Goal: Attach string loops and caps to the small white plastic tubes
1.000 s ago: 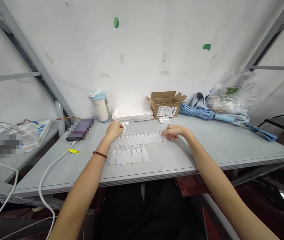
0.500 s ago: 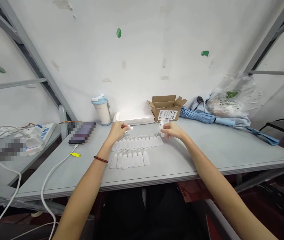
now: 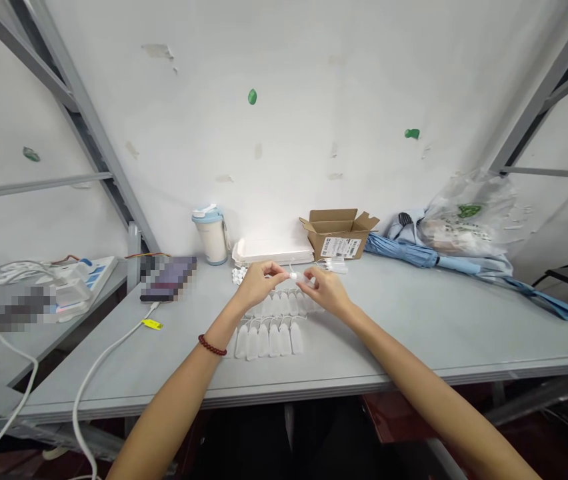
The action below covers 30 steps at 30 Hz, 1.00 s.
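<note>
My left hand has thumb and fingers pinched on a small white cap-like piece. My right hand meets it from the right, fingers closed around a small translucent bottle-like piece that is mostly hidden behind them. Below my hands, two rows of flat translucent bottle-shaped pieces with thin curved white strands at their tops lie on the table. Beyond my left hand sits a pile of small white pieces. Past my right hand lie more translucent pieces.
At the back stand a cup with a blue lid, a white flat box and an open cardboard box. A folded blue umbrella and a plastic bag lie right. A phone with a white cable is left.
My hands have come together over the rows, bringing the white cap-like piece and the translucent piece to each other. The view has tilted up slightly.
</note>
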Motion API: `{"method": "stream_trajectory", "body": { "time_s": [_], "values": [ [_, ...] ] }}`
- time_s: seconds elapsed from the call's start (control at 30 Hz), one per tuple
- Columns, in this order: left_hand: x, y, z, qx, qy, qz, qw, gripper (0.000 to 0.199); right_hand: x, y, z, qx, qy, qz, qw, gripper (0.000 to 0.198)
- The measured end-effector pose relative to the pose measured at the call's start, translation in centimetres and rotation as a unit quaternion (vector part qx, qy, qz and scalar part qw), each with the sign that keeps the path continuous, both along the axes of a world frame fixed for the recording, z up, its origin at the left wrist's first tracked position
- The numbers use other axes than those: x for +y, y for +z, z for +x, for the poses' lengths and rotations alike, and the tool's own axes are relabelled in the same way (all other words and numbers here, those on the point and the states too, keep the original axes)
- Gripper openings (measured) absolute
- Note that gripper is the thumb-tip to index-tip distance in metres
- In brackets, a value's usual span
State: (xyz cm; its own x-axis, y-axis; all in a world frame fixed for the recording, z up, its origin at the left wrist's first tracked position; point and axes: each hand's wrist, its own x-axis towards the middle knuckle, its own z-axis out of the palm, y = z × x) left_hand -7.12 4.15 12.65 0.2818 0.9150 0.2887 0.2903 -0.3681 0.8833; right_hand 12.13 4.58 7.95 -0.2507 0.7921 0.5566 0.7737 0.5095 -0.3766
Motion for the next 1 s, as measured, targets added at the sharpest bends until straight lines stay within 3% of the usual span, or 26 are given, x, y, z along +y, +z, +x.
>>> {"method": "stream_trajectory", "body": {
  "time_s": [0.13, 0.4, 0.6, 1.0],
  "values": [
    [0.5, -0.6, 0.0, -0.012, 0.028, -0.008, 0.999, 0.024, 0.2, -0.8, -0.3, -0.041, 0.007, 0.073, 0.996, 0.013],
    [0.5, -0.7, -0.2, -0.055, -0.008, -0.101, 0.993, 0.021, 0.3, -1.4, -0.3, -0.104, 0.010, 0.210, 0.972, 0.011],
    [0.8, -1.2, -0.3, -0.107, -0.020, -0.137, 0.985, 0.030, 0.3, -1.3, -0.4, -0.092, 0.012, 0.215, 0.972, 0.014],
    [0.6, -0.8, -0.3, -0.041, -0.044, -0.149, 0.987, 0.030, -0.3, -1.2, -0.7, -0.096, 0.020, 0.214, 0.972, 0.016]
  ]
}}
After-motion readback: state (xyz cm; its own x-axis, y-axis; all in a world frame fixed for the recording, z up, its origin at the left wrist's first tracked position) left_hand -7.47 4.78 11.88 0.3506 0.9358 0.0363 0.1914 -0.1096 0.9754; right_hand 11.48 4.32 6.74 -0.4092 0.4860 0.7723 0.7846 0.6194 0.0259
